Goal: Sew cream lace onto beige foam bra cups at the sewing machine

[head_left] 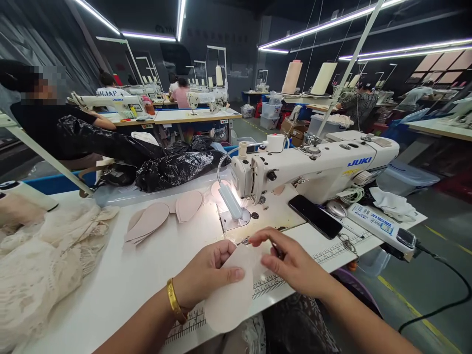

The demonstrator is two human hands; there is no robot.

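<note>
Left grip [212, 268] pinching pale piece [230, 305], right grip [293, 263] around dark object [279, 251], cloth [339, 119] topping bin [321, 129]

Cool white tube lights [148, 37] streak across the ceiling, yet the back wall [221, 49] sinks into near-black and the distant workstations look soft and grainy. A small lamp [230, 200] throws a harsh bright patch beside the machine's needle area. The white tabletop [147, 280] is bright; the pale fabric piece [230, 300] shows little surface detail against it. Sharp glints break up the black plastic [177, 169]. Wide-angle distortion stretches the forearms [136, 317] toward the lower edges. Pixelation covers a patch [43, 85] at far left.
</note>
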